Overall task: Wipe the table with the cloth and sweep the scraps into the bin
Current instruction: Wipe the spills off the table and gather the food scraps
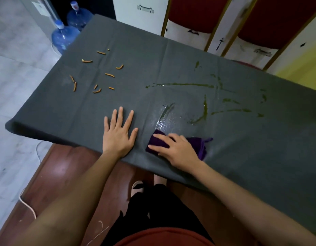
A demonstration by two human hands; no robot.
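A table under a dark grey cover (139,55) fills the view. My right hand (176,148) presses flat on a folded purple cloth (200,145) near the front edge. My left hand (119,132) lies flat on the cover with fingers spread, holding nothing, just left of the cloth. Several orange scraps (98,75) lie scattered at the far left of the table. Greenish liquid streaks (205,107) and a wet sheen spread across the middle and right, just beyond the cloth. No bin is in view.
Two blue water bottles (64,36) stand on the floor beyond the table's left corner. Red and white panels (223,29) and a white cabinet (141,13) line the far side. A thin cord (27,205) trails over the wooden floor at lower left.
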